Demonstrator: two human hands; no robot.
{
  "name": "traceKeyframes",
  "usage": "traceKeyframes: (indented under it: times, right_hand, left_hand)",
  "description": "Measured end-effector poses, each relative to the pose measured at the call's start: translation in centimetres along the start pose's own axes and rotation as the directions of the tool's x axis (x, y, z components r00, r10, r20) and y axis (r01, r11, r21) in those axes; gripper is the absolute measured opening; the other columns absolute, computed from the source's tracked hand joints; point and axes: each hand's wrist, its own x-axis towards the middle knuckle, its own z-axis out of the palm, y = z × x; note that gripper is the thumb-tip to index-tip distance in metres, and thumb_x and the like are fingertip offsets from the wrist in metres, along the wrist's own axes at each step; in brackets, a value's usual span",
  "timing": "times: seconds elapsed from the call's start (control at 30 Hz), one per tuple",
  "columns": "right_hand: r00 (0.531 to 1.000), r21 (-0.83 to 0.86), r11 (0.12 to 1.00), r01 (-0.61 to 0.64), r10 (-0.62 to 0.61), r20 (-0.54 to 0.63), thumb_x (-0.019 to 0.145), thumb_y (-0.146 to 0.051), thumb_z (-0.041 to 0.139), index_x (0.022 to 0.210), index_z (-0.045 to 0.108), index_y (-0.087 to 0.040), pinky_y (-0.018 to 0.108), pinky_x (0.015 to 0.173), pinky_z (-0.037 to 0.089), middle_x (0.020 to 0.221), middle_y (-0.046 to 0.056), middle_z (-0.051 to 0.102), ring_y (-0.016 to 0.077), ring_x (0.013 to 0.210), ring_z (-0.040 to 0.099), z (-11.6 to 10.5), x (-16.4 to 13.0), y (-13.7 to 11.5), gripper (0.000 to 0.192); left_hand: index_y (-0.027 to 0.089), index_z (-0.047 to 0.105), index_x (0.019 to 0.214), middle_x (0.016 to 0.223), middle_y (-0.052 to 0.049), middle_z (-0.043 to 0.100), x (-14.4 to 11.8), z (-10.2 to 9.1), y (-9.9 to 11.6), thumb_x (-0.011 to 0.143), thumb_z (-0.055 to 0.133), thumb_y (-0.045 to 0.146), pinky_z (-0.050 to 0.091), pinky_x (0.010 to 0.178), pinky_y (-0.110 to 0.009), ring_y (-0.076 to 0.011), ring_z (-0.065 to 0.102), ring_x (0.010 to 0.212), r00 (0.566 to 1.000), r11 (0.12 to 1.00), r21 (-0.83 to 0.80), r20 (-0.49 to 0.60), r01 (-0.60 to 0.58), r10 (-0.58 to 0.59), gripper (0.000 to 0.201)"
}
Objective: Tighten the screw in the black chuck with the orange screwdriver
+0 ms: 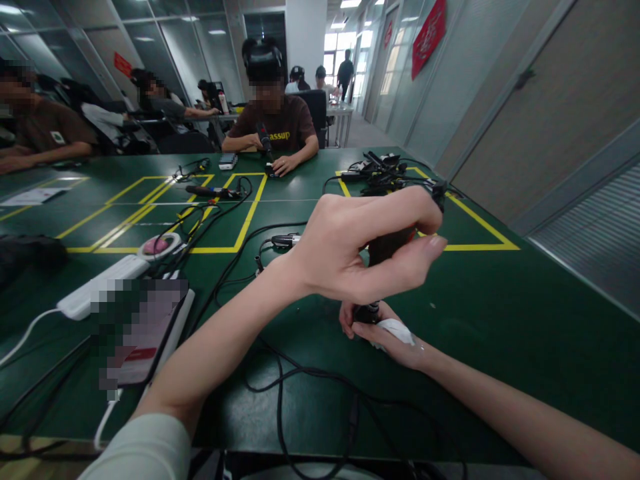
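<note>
My left hand (340, 250) is raised in front of the camera, its back towards me. Its curled fingers close round a black tool with a red mark (387, 247), mostly hidden by the hand. A small black end (439, 193) sticks out past the index finger. Below and farther off, my right hand (383, 330) rests low over the table, closed round a black cylindrical piece (367, 312). A white patch (397, 331) covers part of that hand near the thumb. Whether the tool and the piece are joined is hidden behind my left hand.
Black cables (320, 377) loop over the green table (505, 320). A white power strip (103, 287), a phone (150, 333) and a tape roll (159, 247) lie left. A tangle of black gear (377, 170) sits beyond my hands. A co-worker (273, 120) works opposite.
</note>
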Motion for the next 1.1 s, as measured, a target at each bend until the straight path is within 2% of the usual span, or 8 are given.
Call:
traceKeyframes:
  times: [0.17, 0.27, 0.37, 0.53, 0.67, 0.87, 0.97, 1.1]
  right_hand:
    - [1.0, 0.002, 1.0, -0.005, 0.005, -0.002, 0.091, -0.061, 0.076, 0.087, 0.062, -0.021, 0.033, 0.068, 0.043, 0.078, 0.0, 0.059, 0.0184, 0.071, 0.054, -0.02, -0.1, 0.01, 0.043]
    - [1.0, 0.015, 1.0, 0.006, -0.006, -0.012, 0.09, -0.063, 0.076, 0.086, 0.062, -0.021, 0.033, 0.067, 0.042, 0.078, 0.0, 0.059, 0.0181, 0.069, 0.053, 0.12, -0.07, 0.13, 0.045]
    - [1.0, 0.023, 1.0, -0.005, 0.005, -0.01, 0.09, -0.064, 0.076, 0.086, 0.062, -0.022, 0.033, 0.067, 0.041, 0.077, 0.0, 0.059, 0.0185, 0.069, 0.053, 0.16, -0.03, 0.11, 0.045]
    - [1.0, 0.005, 1.0, -0.015, 0.015, -0.002, 0.091, -0.061, 0.076, 0.087, 0.062, -0.021, 0.033, 0.068, 0.043, 0.078, 0.001, 0.06, 0.0194, 0.071, 0.053, -0.08, -0.11, 0.14, 0.042]
    - [1.0, 0.005, 1.0, -0.017, 0.017, -0.003, 0.091, -0.063, 0.075, 0.087, 0.062, -0.021, 0.034, 0.068, 0.041, 0.078, 0.001, 0.059, 0.0191, 0.071, 0.052, -0.16, -0.21, 0.44, 0.044]
    - [1.0, -0.002, 1.0, 0.003, -0.003, -0.003, 0.091, -0.062, 0.075, 0.086, 0.063, -0.021, 0.035, 0.07, 0.04, 0.079, 0.001, 0.059, 0.0199, 0.072, 0.053, -0.12, -0.14, 0.39, 0.043]
    - [1.0, 0.015, 1.0, 0.0, 0.0, 0.002, 0.09, -0.064, 0.075, 0.085, 0.062, -0.022, 0.034, 0.069, 0.04, 0.077, 0.0, 0.057, 0.0194, 0.07, 0.051, -0.08, -0.03, 0.35, 0.045]
    - [1.0, 0.03, 1.0, -0.007, 0.007, -0.005, 0.088, -0.067, 0.076, 0.085, 0.062, -0.022, 0.034, 0.068, 0.04, 0.076, 0.0, 0.056, 0.0188, 0.069, 0.05, -0.01, 0.01, 0.28, 0.048]
  left_hand:
    - [0.018, 0.065, 0.09, 0.071, 0.003, 0.067, -0.1, -0.06, 0.12, 0.094, 0.046, 0.014, 0.05, 0.061, -0.02, -0.005, 0.054, 0.054, 0.999, 0.999, -0.036, 0.016, 0.039, -0.038, 0.02]
    - [0.018, 0.066, 0.087, 0.072, 0.004, 0.069, -0.11, 0.19, -0.07, 0.097, 0.057, 0.019, 0.049, 0.06, -0.017, -0.0031, 0.056, 0.053, 0.999, 1.0, -0.008, -0.028, 0.016, -0.016, 0.013]
    - [0.018, 0.065, 0.083, 0.067, 0.006, 0.067, -0.12, 0.42, -0.27, 0.099, 0.061, 0.025, 0.048, 0.059, -0.016, -0.0021, 0.054, 0.05, 0.999, 1.0, -0.008, -0.05, -0.003, 0.002, 0.018]
    - [0.018, 0.066, 0.09, 0.073, 0.0, 0.068, -0.17, 0.19, -0.29, 0.102, 0.05, 0.037, 0.049, 0.058, -0.02, -0.006, 0.056, 0.056, 0.999, 1.0, 0.012, 0.038, 0.027, -0.027, 0.027]
    - [0.019, 0.066, 0.096, 0.072, -0.001, 0.068, -0.16, -0.09, -0.06, 0.098, 0.042, 0.025, 0.051, 0.062, -0.022, -0.0086, 0.059, 0.059, 0.996, 0.998, -0.034, 0.082, 0.051, -0.048, 0.024]
    - [0.019, 0.066, 0.092, 0.074, 0.001, 0.07, -0.08, 0.13, 0.09, 0.095, 0.049, 0.02, 0.051, 0.061, -0.02, -0.0059, 0.056, 0.054, 0.998, 0.999, 0.01, 0.043, 0.05, -0.051, 0.018]
    - [0.02, 0.065, 0.085, 0.067, 0.004, 0.066, -0.13, 0.26, -0.19, 0.096, 0.056, 0.022, 0.048, 0.057, -0.019, -0.0046, 0.053, 0.051, 0.999, 0.999, 0.034, 0.014, 0.033, -0.033, 0.014]
    - [0.02, 0.062, 0.079, 0.062, 0.005, 0.061, -0.18, 0.34, -0.42, 0.099, 0.06, 0.028, 0.044, 0.054, -0.018, -0.0036, 0.051, 0.049, 1.0, 1.0, 0.027, -0.022, 0.001, -0.001, 0.022]
